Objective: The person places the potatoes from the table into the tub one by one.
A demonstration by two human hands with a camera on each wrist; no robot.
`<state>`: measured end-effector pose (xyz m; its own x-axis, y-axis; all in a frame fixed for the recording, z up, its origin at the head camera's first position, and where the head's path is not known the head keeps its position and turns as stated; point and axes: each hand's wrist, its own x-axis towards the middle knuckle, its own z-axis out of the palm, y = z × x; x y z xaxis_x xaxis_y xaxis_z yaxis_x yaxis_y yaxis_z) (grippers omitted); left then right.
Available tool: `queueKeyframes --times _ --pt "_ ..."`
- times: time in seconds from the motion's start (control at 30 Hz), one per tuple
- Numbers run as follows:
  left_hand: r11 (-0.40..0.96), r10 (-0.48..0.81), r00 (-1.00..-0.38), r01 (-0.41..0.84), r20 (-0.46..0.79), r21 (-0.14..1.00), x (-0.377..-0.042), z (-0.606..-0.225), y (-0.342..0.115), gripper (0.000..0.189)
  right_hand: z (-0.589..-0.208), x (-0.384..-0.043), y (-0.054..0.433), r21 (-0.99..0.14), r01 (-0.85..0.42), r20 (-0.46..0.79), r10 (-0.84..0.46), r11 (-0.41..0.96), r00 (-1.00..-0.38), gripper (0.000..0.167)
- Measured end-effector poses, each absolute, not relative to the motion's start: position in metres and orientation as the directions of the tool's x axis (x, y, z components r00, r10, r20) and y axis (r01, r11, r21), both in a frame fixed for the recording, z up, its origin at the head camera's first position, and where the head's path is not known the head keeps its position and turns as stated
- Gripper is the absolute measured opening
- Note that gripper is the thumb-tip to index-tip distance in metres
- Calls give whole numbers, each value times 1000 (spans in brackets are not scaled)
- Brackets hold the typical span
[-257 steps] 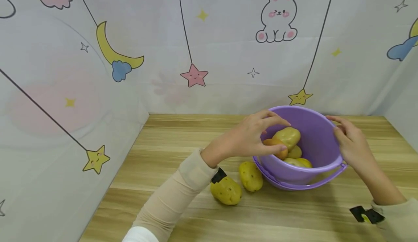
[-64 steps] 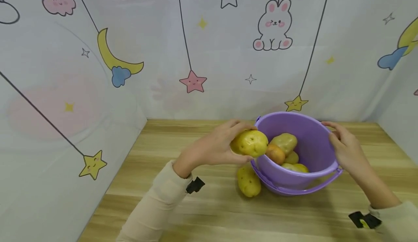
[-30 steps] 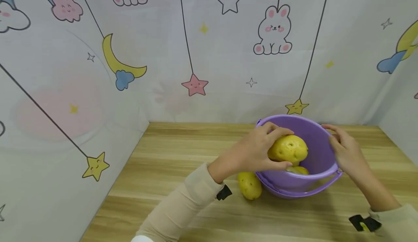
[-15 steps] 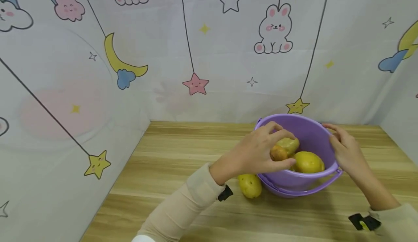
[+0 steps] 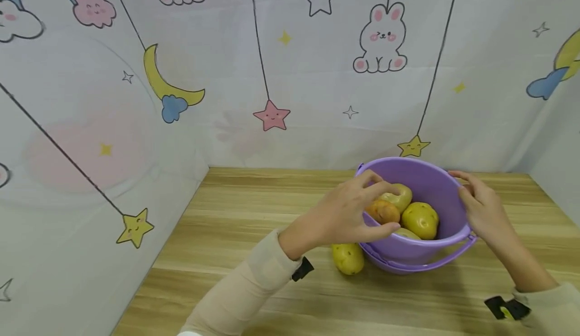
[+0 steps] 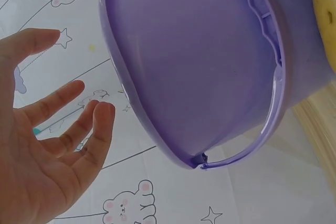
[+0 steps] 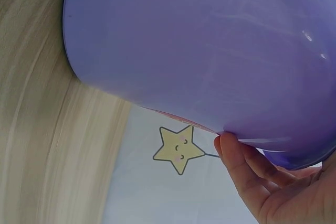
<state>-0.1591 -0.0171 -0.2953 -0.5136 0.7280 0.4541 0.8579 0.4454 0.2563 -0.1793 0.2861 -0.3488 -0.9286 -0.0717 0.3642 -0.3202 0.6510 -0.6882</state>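
A purple bucket [image 5: 426, 181] stands tilted on the table, its mouth toward me. My right hand [image 5: 486, 205] grips its right rim; in the right wrist view that hand's fingers [image 7: 233, 156] press against the bucket wall. Over the left rim hovers my left hand [image 5: 346, 212], fingers spread and loosely bent, holding nothing. In the left wrist view its palm [image 6: 47, 166] is bare beside the bucket. Inside lie a yellow potato [image 5: 420, 220], a paler tan lumpy one [image 5: 401, 197] and an orange-brown roundish piece [image 5: 384, 211], partly behind my left hand.
Another yellow potato [image 5: 348, 259] lies on the wooden table [image 5: 254, 200], just left of the bucket's base. The purple handle [image 5: 435, 265] hangs down at the bucket's front. A white cloth [image 5: 308, 139] with cartoon prints rises behind the table.
My left hand picked up one of the two potatoes from the table, carried it into the bucket and let go. It has since drawn slightly left. My right hand kept its hold on the rim.
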Motion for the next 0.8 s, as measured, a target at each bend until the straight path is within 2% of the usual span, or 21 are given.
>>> queueKeyframes --times 0.2,0.47,0.8 --pt "473 724 -530 847 441 241 -155 -296 -33 50 -348 -180 284 -687 -327 372 -72 650 -925 40" --pt "464 711 -591 802 381 376 -146 -303 -58 45 -351 -179 286 -687 -331 364 -88 646 -927 40" --pt "575 741 -641 760 200 302 -149 -309 -68 45 -350 -179 287 -699 -330 363 -83 634 -928 41"
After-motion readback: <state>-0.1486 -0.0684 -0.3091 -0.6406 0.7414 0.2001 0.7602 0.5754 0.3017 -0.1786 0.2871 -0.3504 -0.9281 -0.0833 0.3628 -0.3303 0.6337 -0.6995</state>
